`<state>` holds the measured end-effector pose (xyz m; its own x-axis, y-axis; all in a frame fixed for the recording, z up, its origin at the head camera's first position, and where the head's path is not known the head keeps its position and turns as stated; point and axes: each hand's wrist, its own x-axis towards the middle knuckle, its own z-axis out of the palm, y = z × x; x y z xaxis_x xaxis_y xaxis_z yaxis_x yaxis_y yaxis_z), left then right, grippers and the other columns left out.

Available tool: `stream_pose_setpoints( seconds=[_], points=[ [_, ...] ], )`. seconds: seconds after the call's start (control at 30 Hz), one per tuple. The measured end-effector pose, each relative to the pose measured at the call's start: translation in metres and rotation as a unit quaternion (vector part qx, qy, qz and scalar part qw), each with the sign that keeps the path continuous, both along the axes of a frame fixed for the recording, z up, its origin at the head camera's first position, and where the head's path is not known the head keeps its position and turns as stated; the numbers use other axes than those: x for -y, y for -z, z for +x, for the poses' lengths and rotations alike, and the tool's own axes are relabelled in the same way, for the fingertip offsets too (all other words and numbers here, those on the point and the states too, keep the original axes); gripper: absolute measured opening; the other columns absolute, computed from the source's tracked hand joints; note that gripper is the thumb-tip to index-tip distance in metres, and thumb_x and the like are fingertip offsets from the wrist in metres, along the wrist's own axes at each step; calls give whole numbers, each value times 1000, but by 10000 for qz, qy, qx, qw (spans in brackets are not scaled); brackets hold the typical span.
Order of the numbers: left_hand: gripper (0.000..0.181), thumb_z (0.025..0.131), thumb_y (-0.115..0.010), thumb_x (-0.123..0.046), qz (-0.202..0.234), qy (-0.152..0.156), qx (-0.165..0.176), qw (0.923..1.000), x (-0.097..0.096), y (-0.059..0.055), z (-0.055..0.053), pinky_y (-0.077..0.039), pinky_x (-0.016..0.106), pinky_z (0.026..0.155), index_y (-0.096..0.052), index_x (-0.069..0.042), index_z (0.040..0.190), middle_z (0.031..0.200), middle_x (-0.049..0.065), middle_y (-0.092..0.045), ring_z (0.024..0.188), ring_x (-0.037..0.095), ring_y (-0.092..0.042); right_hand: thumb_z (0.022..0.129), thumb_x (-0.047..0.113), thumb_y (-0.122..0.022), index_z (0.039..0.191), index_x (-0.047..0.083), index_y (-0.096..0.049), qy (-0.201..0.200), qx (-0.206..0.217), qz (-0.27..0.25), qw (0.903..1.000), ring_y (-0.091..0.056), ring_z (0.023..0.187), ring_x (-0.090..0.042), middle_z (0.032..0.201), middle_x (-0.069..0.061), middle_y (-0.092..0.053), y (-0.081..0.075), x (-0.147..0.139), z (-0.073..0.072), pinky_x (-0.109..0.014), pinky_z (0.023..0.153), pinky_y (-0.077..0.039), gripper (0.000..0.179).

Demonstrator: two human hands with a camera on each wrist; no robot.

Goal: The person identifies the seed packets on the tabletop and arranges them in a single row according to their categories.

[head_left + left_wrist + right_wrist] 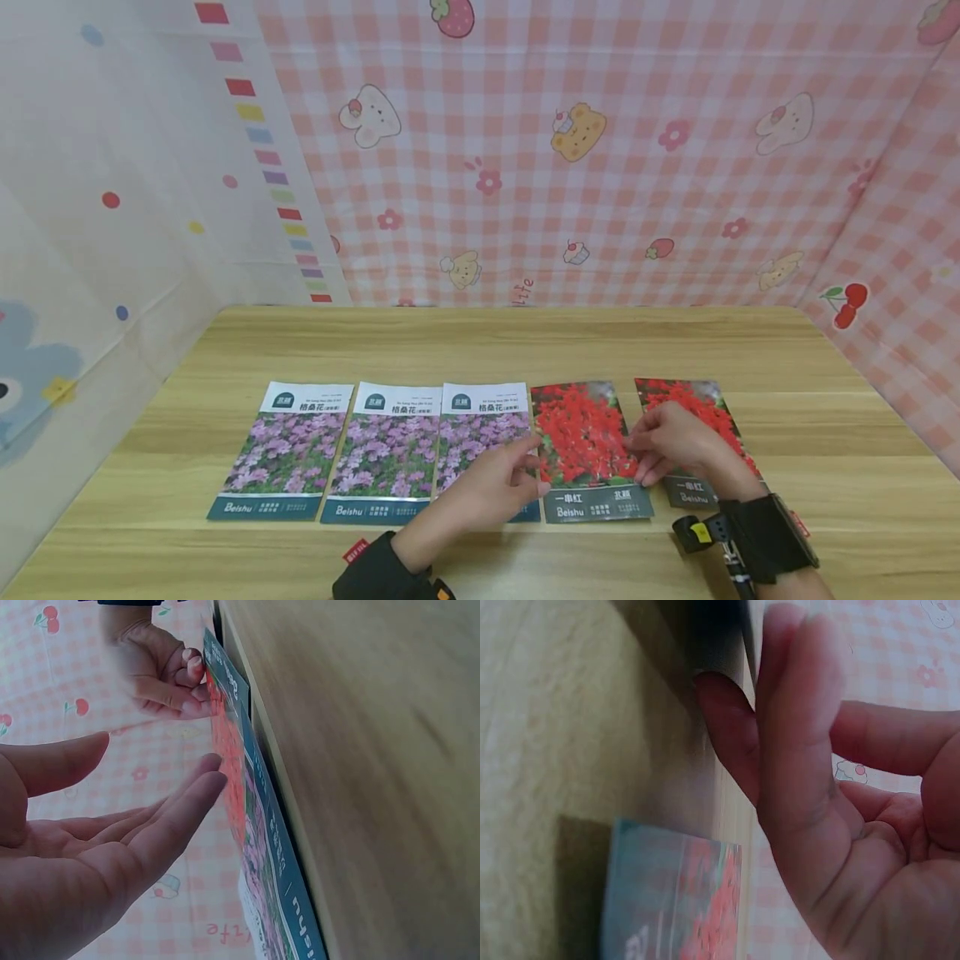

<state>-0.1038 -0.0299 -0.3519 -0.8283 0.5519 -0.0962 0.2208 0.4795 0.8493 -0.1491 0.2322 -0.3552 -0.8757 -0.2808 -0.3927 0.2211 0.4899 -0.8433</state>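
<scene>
My right hand point(678, 442) grips the right edge of a red-flowered seed packet point(581, 429), with fingers on both sides of that edge in the right wrist view. Over the packet's left edge is my left hand point(498, 479), its fingers extended and the thumb held apart, as the left wrist view shows. It partly hides a purple-flowered seed packet point(480, 425). A second red-flowered packet point(693, 496) lies farther right, partly covered by my right hand and wrist.
Two more purple-flowered packets, a middle one point(386, 454) and a leftmost one point(288, 450), continue the row on the wooden table point(465, 342). A pink checked cloth point(525, 225) hangs behind the table. Each wrist wears a black strap point(768, 537).
</scene>
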Motion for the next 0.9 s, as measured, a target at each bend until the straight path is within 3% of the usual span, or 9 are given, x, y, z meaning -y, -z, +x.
stream_pose_setpoints(
  seconds=[0.27, 0.9],
  points=[
    [50, 87, -57, -18, 50, 135, -162, 9998, 0, 2, 0, -50, 29, 82, -40, -1, 131, 115, 10, -61, 94, 11, -57, 89, 11, -52, 87, -8, -58, 44, -18, 146, 9999, -59, 49, -18, 60, -8, -59, 0, 3, 1, -26, 45, -54, 20],
    [48, 89, -55, -18, 80, 280, -181, 9994, 1, 0, 0, -50, 31, 84, -41, -2, 131, 114, 11, -61, 97, 14, -57, 90, 10, -49, 82, -5, -56, 239, -226, 877, 9956, -59, 48, -21, 59, -8, -58, -2, 11, 3, -28, 44, -54, 18]
  ],
)
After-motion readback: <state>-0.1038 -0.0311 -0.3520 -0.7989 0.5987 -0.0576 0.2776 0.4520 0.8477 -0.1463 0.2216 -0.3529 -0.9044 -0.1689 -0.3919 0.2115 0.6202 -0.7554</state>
